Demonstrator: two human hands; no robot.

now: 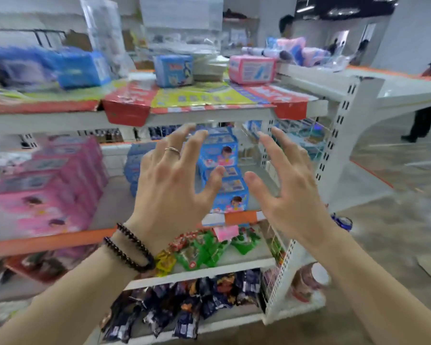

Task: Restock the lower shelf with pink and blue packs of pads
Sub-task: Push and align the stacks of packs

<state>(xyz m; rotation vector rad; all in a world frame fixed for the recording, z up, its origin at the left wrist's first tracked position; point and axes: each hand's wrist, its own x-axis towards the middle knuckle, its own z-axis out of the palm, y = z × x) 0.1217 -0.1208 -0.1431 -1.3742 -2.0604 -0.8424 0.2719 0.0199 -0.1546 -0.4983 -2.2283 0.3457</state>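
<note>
My left hand point(171, 178) and my right hand point(288, 175) hover side by side in front of the second shelf point(47, 241), fingers spread, holding nothing. Between and behind them stands a row of blue packs of pads point(228, 168). A row of pink packs point(42, 188) fills the left of the same shelf, and more blue packs point(135, 160) sit behind my left hand. On the top shelf point(209, 115) lie a blue pack point(174, 70), a pink pack point(252, 68) and blurred blue packs point(84, 68) at the left.
Green snack bags point(207, 250) and dark snack packets point(184, 302) fill the shelves below. A white perforated upright point(339, 135) ends the rack at the right, with a jar point(309, 282) near its foot. People stand in the aisle point(426, 115) beyond. Clear plastic bags point(179, 23) pile on top.
</note>
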